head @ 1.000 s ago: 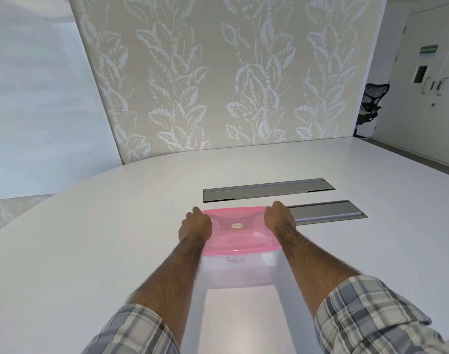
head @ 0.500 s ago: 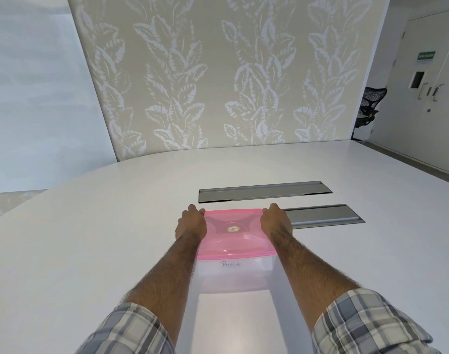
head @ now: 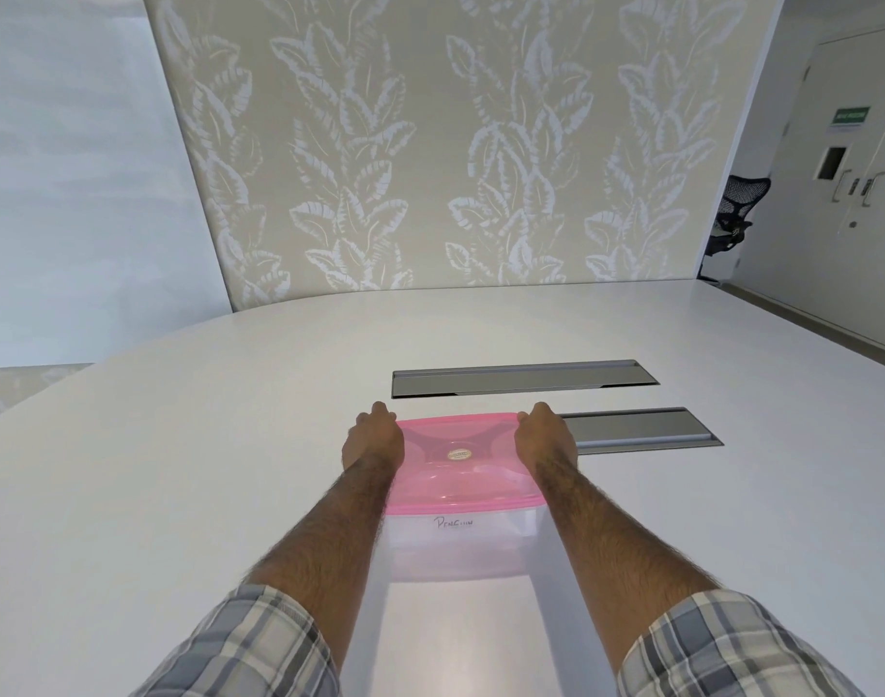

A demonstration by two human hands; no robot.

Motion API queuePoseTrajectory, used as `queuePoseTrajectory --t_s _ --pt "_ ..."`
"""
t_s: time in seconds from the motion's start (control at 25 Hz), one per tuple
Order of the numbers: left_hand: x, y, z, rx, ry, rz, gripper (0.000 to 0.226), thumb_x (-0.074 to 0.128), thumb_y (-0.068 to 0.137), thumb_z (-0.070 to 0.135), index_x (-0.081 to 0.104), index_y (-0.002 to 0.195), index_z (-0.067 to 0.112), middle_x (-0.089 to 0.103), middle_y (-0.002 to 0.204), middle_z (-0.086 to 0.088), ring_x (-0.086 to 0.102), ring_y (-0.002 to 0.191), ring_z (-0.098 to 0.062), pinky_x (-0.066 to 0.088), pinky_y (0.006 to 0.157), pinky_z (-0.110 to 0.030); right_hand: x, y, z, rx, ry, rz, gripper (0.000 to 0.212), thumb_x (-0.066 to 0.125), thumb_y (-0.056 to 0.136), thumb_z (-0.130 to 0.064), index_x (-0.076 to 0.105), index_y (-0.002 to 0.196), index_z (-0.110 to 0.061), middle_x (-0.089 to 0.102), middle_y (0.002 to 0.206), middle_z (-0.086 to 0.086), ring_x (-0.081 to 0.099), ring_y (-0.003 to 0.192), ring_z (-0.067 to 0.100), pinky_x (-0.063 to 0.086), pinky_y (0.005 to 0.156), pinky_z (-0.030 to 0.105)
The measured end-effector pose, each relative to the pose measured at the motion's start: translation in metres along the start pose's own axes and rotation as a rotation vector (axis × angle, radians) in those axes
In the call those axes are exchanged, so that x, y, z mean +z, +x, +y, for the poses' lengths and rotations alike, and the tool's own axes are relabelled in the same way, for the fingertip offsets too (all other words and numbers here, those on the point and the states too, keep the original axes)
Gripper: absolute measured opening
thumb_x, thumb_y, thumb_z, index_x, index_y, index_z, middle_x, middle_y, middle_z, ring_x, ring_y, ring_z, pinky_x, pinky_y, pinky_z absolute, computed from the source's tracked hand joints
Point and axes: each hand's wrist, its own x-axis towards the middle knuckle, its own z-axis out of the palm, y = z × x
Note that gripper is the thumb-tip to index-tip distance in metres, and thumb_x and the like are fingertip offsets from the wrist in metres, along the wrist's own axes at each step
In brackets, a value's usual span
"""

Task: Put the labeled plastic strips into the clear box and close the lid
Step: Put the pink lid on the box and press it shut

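A clear box (head: 460, 545) with a handwritten label on its front wall stands on the white table (head: 179, 495). Its pink translucent lid (head: 460, 475) lies flat on top, a small round sticker at its middle. My left hand (head: 372, 440) rests on the lid's left edge, fingers curled over the far corner. On the lid's right edge sits my right hand (head: 546, 437), placed the same way. No plastic strips show; the box's inside is too hazy to read.
Two grey recessed cable trays are set into the table: one (head: 523, 378) beyond the box, one (head: 641, 429) right of my right hand. A leaf-patterned wall stands behind the table. A black office chair (head: 734, 213) and a door are at far right.
Both hands stay on the lid's two sides. The view has shifted slightly, and the box sits a little lower and nearer in the frame.
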Motion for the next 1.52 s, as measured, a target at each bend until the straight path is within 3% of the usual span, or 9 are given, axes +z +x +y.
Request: queuePoseTrajectory --t_s 0.12,0.24,0.28,0.36,0.4,0.48,0.64,1.12,1.52 --pt "-0.005 -0.010 0.004 0.148 0.076 0.112 0.044 0.038 0.089 -0.005 0.055 0.125 0.014 0.057 0.123 -0.009 0.058 0.110 -0.031 0.047 0.087 -0.041 0.000 -0.001 0.001 0.007 0.009 -0.001 0.032 0.041 0.102 -0.031 0.054 0.120 -0.008 0.065 0.120 0.012 0.062 0.109 0.032 0.048 0.086 0.039" --pt "-0.008 -0.021 0.011 0.302 0.155 0.018 0.039 0.037 0.097 0.007 0.056 0.130 0.015 0.059 0.134 -0.009 0.056 0.120 -0.030 0.046 0.098 -0.040 -0.002 -0.002 -0.001 0.004 0.016 -0.004 0.033 0.041 0.102 -0.031 0.054 0.121 -0.007 0.064 0.122 0.013 0.061 0.111 0.032 0.048 0.087 0.038" --pt "-0.007 -0.024 0.012 0.310 0.175 -0.062 0.041 0.033 0.102 0.018 0.049 0.140 0.013 0.049 0.148 -0.011 0.047 0.133 -0.031 0.039 0.108 -0.042 -0.004 -0.003 -0.002 0.007 0.020 -0.007 0.033 0.042 0.102 -0.031 0.054 0.121 -0.007 0.064 0.123 0.013 0.061 0.112 0.032 0.048 0.087 0.038" --pt "-0.004 -0.032 0.010 0.266 0.215 -0.210 0.061 0.019 0.106 0.042 0.018 0.158 0.011 0.010 0.167 -0.009 0.011 0.154 -0.029 0.013 0.123 -0.047 -0.006 -0.004 -0.003 0.016 0.029 -0.016 0.034 0.042 0.102 -0.030 0.055 0.122 -0.006 0.064 0.124 0.014 0.061 0.113 0.033 0.048 0.089 0.039" --pt "-0.002 -0.035 0.007 0.256 0.230 -0.234 0.069 0.014 0.105 0.051 0.007 0.160 0.012 -0.003 0.168 -0.006 -0.001 0.155 -0.027 0.003 0.124 -0.048 -0.006 -0.005 -0.004 0.018 0.031 -0.019 0.034 0.043 0.102 -0.030 0.055 0.122 -0.006 0.064 0.125 0.014 0.061 0.113 0.033 0.048 0.090 0.039" --pt "0.000 -0.040 0.003 0.260 0.255 -0.223 0.080 0.009 0.100 0.064 -0.001 0.160 0.013 -0.011 0.167 -0.004 -0.008 0.155 -0.024 -0.004 0.124 -0.048 -0.006 -0.007 -0.003 0.018 0.033 -0.022 0.034 0.042 0.102 -0.031 0.055 0.123 -0.006 0.064 0.125 0.014 0.061 0.113 0.033 0.049 0.090 0.040" --pt "0.002 -0.044 0.002 0.263 0.299 -0.182 0.092 0.006 0.092 0.075 -0.003 0.160 0.013 -0.011 0.167 -0.002 -0.010 0.154 -0.022 -0.005 0.123 -0.048 -0.009 -0.005 -0.006 0.023 0.016 -0.053 0.036 0.039 0.102 -0.029 0.053 0.126 -0.007 0.062 0.130 0.013 0.059 0.117 0.032 0.047 0.094 0.040" --pt "0.005 -0.044 0.002 0.269 0.362 -0.148 0.096 0.004 0.090 0.077 -0.005 0.160 0.012 -0.012 0.167 -0.004 -0.012 0.154 -0.023 -0.006 0.123 -0.049 -0.007 0.019 -0.024 0.025 -0.157 -0.135 0.056 0.023 0.104 -0.042 0.060 0.129 -0.008 0.060 0.135 0.013 0.057 0.122 0.031 0.043 0.101 0.040" --pt "0.005 -0.045 0.003 0.272 0.380 -0.154 0.097 0.004 0.089 0.078 -0.006 0.159 0.012 -0.012 0.167 -0.004 -0.013 0.154 -0.023 -0.007 0.123 -0.049 0.001 0.032 -0.014 -0.024 -0.141 -0.160 0.046 0.026 0.099 -0.020 0.066 0.114 -0.003 0.065 0.124 0.017 0.061 0.110 0.033 0.048 0.094 0.041"
